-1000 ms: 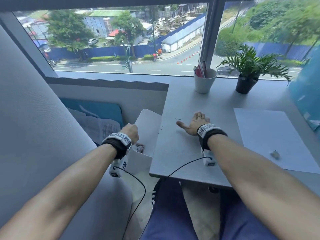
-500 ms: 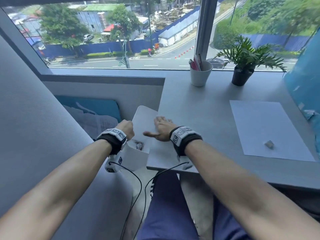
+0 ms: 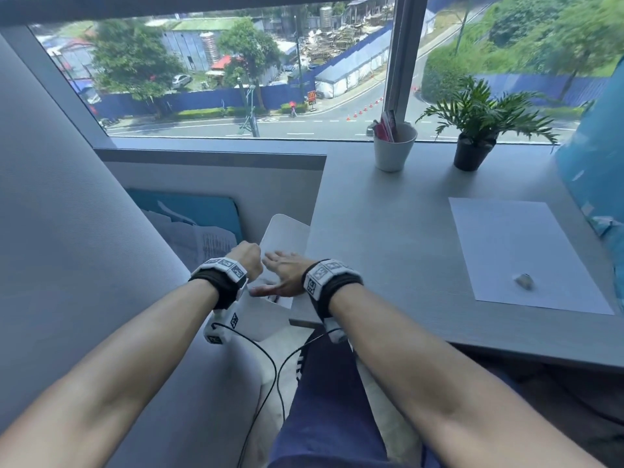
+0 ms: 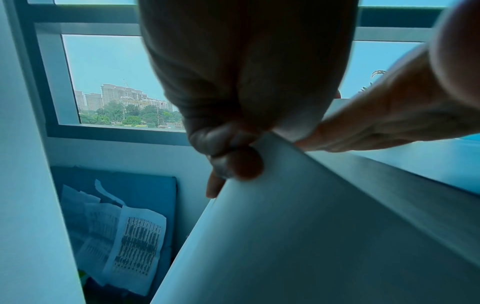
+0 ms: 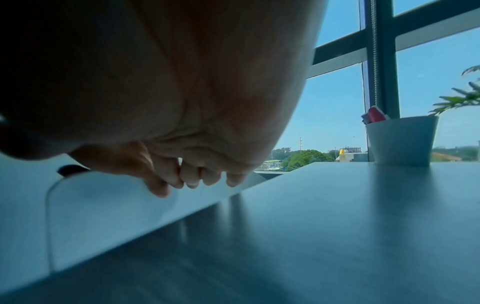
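Note:
A white bin (image 3: 260,319) hangs against the left edge of the grey desk (image 3: 388,238). My left hand (image 3: 248,258) grips its near-left rim; the left wrist view shows the fingers (image 4: 228,160) curled over the edge of the bin wall (image 4: 311,236). My right hand (image 3: 287,275) lies flat with spread fingers at the desk's corner, reaching over the bin's mouth. In the right wrist view its fingertips (image 5: 192,179) hang just past the desk edge (image 5: 337,226), above the white wall (image 5: 103,216). The inside of the bin is hidden by the hands.
A white sheet (image 3: 516,251) with a small crumpled bit (image 3: 524,281) lies on the desk's right side. A white cup (image 3: 393,152) and a potted plant (image 3: 472,143) stand by the window. A blue folder with papers (image 3: 199,214) leans behind the bin. A grey partition (image 3: 67,231) closes the left.
My right hand has slid left across the desk, from its middle to the corner over the bin. The left hand has kept its hold on the bin.

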Tool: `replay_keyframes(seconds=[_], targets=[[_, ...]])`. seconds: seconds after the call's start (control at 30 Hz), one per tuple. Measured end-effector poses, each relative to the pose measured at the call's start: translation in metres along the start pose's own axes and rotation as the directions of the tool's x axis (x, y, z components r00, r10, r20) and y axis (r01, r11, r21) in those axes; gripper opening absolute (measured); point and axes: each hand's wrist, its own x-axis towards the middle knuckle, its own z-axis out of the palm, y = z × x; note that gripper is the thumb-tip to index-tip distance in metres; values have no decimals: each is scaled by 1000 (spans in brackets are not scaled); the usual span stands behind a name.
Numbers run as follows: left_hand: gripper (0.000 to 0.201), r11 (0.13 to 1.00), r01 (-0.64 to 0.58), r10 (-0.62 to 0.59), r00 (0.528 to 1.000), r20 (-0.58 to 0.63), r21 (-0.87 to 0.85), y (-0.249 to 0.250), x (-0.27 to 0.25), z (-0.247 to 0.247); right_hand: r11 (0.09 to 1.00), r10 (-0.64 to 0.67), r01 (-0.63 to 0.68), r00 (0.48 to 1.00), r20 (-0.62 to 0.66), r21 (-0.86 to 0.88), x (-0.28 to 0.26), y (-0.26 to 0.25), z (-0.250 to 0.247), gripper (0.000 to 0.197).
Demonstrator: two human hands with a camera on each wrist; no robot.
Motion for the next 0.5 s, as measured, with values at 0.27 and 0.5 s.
replay_keyframes(seconds=[0.27, 0.5], targets=[[24, 1000, -19, 19, 1000, -9, 3, -6, 0, 0, 956, 294, -282, 933, -208, 84, -53, 63, -1, 104], [24, 1000, -28, 28, 1000, -3, 8, 2, 3, 2, 641, 756, -745, 654, 12, 183, -104, 91, 21, 130]])
